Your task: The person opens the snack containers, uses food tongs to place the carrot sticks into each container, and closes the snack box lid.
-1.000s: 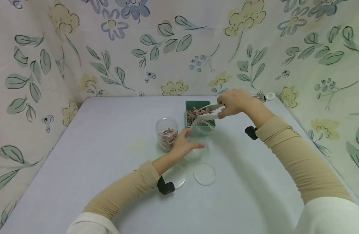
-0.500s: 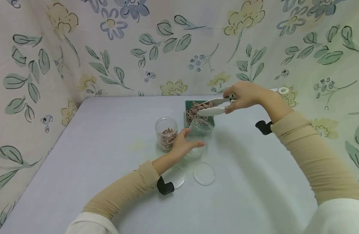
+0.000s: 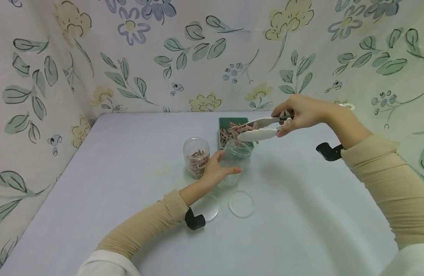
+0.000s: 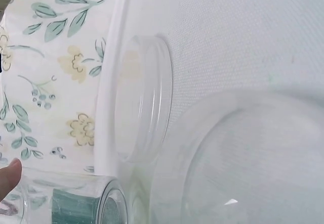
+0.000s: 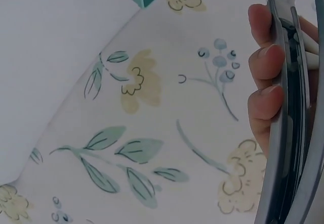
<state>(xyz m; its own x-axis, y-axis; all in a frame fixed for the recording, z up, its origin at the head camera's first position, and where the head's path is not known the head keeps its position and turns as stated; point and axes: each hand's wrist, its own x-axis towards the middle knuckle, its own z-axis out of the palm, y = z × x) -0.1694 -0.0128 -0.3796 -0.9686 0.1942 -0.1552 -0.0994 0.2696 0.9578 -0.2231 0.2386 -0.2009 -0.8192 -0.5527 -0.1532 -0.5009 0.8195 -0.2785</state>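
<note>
My left hand [image 3: 216, 168] holds an upright clear plastic jar [image 3: 229, 177], its fingers and thumb round the near side. No strips show inside that jar. Left of it stands a second clear jar [image 3: 197, 159], partly filled with brownish-pink strips. My right hand [image 3: 299, 111] grips a pair of tongs [image 3: 258, 134] with white tips and metal arms; the arms [image 5: 291, 123] also show in the right wrist view. Some strips [image 3: 251, 127] sit between the tips, over the green tray [image 3: 232, 120], which holds more strips.
Two clear round lids [image 3: 241, 204] lie on the white table [image 3: 136, 165] nearer the body, one partly behind the left wrist. The left wrist view shows a lid [image 4: 144, 97] close up. A floral cloth [image 3: 198, 57] hangs behind the table's far edge.
My right hand has moved right and slightly up with the tongs. Their tips have drawn toward the tray's right side with strips between them. The left hand keeps its place on the jar.
</note>
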